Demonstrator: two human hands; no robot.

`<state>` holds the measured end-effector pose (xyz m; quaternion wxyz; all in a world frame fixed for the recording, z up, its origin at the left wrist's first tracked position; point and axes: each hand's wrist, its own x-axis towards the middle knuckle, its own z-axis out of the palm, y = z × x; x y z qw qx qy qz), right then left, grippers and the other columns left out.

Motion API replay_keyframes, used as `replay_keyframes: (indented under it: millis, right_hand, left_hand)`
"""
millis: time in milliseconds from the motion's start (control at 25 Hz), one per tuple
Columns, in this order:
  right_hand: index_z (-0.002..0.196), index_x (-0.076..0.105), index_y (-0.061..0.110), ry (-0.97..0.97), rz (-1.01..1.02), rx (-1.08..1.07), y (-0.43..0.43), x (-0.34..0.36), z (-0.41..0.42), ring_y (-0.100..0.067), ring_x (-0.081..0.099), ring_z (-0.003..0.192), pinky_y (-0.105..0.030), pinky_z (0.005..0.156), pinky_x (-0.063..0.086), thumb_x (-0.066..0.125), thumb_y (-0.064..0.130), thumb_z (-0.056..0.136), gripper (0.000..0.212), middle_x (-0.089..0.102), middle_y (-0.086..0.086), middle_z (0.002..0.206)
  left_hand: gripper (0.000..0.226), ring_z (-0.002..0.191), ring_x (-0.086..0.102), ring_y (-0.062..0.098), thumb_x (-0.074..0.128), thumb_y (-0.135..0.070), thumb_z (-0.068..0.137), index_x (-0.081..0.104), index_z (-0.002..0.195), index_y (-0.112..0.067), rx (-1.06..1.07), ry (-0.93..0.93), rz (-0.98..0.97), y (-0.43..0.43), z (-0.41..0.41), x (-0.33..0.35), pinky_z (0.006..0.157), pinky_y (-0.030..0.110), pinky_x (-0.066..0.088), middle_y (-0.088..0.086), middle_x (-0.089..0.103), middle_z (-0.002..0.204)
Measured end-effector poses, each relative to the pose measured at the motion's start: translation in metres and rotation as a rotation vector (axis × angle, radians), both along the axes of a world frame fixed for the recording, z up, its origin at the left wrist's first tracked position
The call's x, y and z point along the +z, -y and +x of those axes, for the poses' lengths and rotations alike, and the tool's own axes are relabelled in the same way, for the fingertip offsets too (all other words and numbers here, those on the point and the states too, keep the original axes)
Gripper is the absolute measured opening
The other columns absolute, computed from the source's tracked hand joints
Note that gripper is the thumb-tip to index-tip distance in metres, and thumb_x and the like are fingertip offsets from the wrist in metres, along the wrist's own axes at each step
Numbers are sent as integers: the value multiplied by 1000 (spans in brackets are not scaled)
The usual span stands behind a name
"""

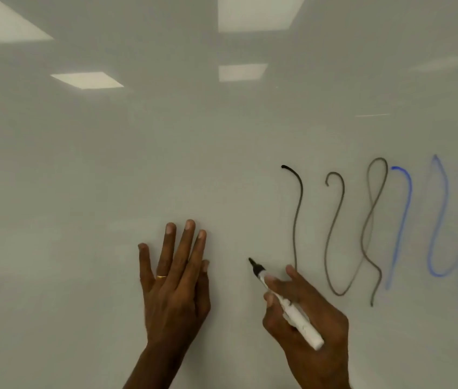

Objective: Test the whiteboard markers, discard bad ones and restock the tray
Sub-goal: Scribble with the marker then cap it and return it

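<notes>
Gripping marker [287, 301] in right hand [309, 313], tip up-left | left hand [176, 279] flat, fingers spread, on whiteboard [110, 178]

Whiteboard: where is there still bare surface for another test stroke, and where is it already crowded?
The whiteboard is bare across its whole left side, left of the flat left hand, and above both hands. A narrow bare strip also lies between the left hand and the marker held in the right hand. The right side is crowded with grey squiggles and blue squiggles.
</notes>
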<state>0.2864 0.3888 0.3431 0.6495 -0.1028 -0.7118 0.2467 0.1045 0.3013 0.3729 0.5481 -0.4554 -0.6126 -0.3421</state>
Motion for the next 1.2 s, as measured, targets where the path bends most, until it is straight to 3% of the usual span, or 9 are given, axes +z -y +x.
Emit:
replay_keyframes:
  millis: [120,240,320,560,680,840,920,1000,1200]
  right_hand:
    - [142,50,17,378,-426,147,-2,-32,15,-13,42,140,-29,117,32,79,82,33,130,58,23,127]
    - [110,74,7,-40,18,-75,13,46,9,-17,72,102,-38,83,60,80,38,77,46,75,2,107]
    - [99,73,7,-177,178,-80,15,103,1,-14,73,80,-34,66,60,71,15,89,13,75,1,93]
    - [102,73,8,-98,143,-54,11,61,14,-12,67,67,-30,59,55,69,18,89,17,72,-3,82]
    - [96,71,29,72,-14,-107,2,-15,26,4,64,73,-18,66,54,59,48,93,23,71,16,84]
    - [56,69,44,389,-248,-59,-15,-94,43,8,58,55,-20,61,55,74,78,57,35,64,18,57]
    - [78,78,35,316,25,-271,13,-41,22,7,62,64,-9,66,52,63,51,88,24,70,13,67]
    - [102,77,10,101,358,-138,27,20,4,-9,71,78,-24,73,58,70,18,88,17,75,-2,87]
    - [105,69,4,-167,170,-39,4,122,-1,-27,70,74,-42,63,58,67,9,92,14,71,-9,88]
  left_hand:
    - [46,149,30,28,48,-18,100,45,145,-13,-8,-6,6,-2,1,-1,119,63,21,6,39,155]
    - [44,149,32,28,46,-19,102,45,145,-13,7,10,33,-2,0,0,119,62,22,5,40,155]
    - [43,149,32,28,47,-19,102,45,145,-13,-9,9,25,-2,0,-1,120,61,21,5,40,155]
    - [45,148,33,27,51,-19,101,45,145,-15,-24,1,39,-3,0,-2,120,61,22,5,42,154]
    - [45,148,34,28,51,-19,101,46,145,-15,-18,13,40,-3,-1,-2,119,62,23,5,43,154]
    - [44,148,33,27,49,-19,102,46,145,-14,-15,14,38,-2,-2,-1,119,61,23,5,41,155]
    - [46,149,32,28,50,-16,101,45,146,-13,-18,22,35,-1,1,-4,119,62,23,6,40,155]
    - [50,150,30,29,51,-10,99,43,148,-12,-6,21,20,-2,1,-3,120,63,21,7,38,157]
    - [56,151,26,28,47,-3,98,36,151,-13,-5,13,2,0,2,-3,122,59,16,6,33,159]
